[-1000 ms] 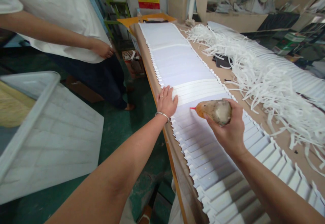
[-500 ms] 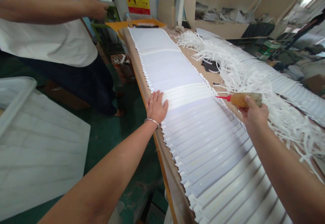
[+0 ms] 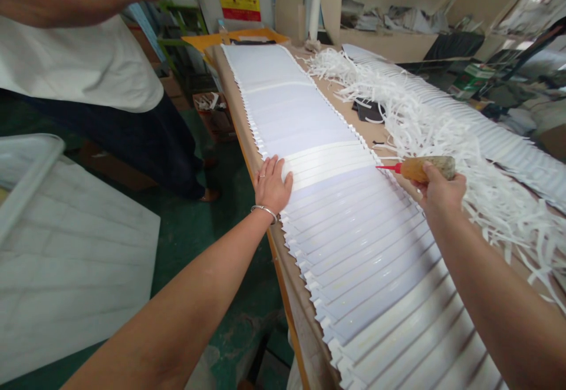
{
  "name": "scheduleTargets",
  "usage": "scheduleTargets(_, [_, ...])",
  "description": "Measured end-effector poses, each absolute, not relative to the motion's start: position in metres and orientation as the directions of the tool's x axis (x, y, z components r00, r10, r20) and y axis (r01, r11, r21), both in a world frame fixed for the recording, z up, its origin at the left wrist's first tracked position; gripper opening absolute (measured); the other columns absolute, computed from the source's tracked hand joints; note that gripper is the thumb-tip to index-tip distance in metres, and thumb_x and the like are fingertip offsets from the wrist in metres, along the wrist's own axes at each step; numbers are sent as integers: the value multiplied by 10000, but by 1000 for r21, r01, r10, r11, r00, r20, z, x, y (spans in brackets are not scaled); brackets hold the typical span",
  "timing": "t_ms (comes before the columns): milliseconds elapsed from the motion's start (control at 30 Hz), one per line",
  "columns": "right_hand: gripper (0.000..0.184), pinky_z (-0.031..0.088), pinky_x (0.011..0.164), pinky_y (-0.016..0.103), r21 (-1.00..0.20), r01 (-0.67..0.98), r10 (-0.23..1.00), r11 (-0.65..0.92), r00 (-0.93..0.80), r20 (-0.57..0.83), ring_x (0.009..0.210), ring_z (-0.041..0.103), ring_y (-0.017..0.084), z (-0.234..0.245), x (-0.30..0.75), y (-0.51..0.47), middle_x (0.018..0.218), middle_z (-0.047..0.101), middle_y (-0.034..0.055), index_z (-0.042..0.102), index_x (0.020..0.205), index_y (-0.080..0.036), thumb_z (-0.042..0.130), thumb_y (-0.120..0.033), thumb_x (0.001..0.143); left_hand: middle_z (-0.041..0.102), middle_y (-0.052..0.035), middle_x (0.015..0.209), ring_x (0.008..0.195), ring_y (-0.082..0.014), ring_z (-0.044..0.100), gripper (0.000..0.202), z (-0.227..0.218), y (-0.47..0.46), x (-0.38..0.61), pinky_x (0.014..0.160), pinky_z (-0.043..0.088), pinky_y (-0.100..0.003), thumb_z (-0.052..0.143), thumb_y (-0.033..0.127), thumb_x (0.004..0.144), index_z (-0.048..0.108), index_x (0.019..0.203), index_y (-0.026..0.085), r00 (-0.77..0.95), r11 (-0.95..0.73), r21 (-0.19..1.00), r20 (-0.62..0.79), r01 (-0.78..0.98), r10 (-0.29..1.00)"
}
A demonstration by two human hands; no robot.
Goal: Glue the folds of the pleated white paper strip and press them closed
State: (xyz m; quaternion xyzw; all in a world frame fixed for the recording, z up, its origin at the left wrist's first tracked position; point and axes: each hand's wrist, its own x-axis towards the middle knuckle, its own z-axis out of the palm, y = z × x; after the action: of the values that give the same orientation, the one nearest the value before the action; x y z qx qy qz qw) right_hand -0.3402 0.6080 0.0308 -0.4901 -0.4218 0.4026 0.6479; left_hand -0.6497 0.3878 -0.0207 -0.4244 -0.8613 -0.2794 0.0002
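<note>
Bottle: A grubby amber plastic squeeze bottle with a thin red nozzle (image 3: 418,169) lies level above the right edge of the sheets. The nozzle points left, its tip at the notched margin.
Right hand: The right hand (image 3: 442,192) grips the bottle from below, fingers closed round its body.
Handling: We judge the bottle light, soft-walled and probably tacky outside. The middle of the body looks the best place to hold it, where a squeeze feeds the nozzle.
Left hand: The left hand (image 3: 272,184) lies flat on the sheets' left edge, fingers spread and holding nothing, with a silver bangle (image 3: 264,209) at the wrist.
Sheets: A long row of overlapped white paper sheets (image 3: 354,230) runs down the brown board table (image 3: 241,118). We take them for thin, limp and easily shifted.
Beyond: A tangled heap of white paper strips (image 3: 442,124) lies on the table just right of the bottle.
Nearby: A person in a white shirt (image 3: 88,65) stands left of the table, one hand raised to papers at the picture's top edge.
</note>
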Motion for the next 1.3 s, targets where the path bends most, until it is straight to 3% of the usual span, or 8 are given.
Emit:
scheduleTargets(233, [514,660,610,327,-980,-108,954,170,266,136,803,728,182,33,-350,591,1118,677,64,484,1070,-237,854,-272,714,379,-52,1718,1615,-264,282,574,-20,388,-649,1334,226,-489,406,417,1077,495,1598,194,-644,500,469,220,728,733])
scheduleTargets(600, [616,646,587,376,-974,-149,984,173,78,163,792,711,212,43,-385,527,1001,679,45,562,1073,-194,937,-406,633,379,-50,1718,1619,-264,275,572,-24,390,-650,1328,232,-494,409,425,1078,495,1601,211,-641,498,459,234,735,731])
scheduleTargets(833, [690,623,579,334,-983,-130,991,129,-23,133,841,709,212,43,-413,488,1024,680,25,537,1084,-225,950,-482,594,342,-44,1735,1629,-267,240,585,-21,390,-650,1333,210,-519,376,417,1087,467,1621,197,-637,495,478,195,726,746])
scheduleTargets(1100, [723,629,721,398,-987,7,977,163,-140,161,941,673,228,35,-438,447,1090,663,43,532,1186,-227,897,-562,659,338,-17,1738,1632,-229,231,566,-13,387,-649,1338,209,-489,264,351,1114,475,1620,208,-641,498,512,143,700,754])
scheduleTargets(1300, [659,579,941,467,-886,231,912,401,-185,365,1006,658,242,43,-441,427,1126,655,66,559,1232,-207,850,-515,728,320,-14,1746,1638,-229,211,576,-14,386,-651,1342,187,-497,246,363,1117,466,1626,208,-637,486,537,131,689,759])
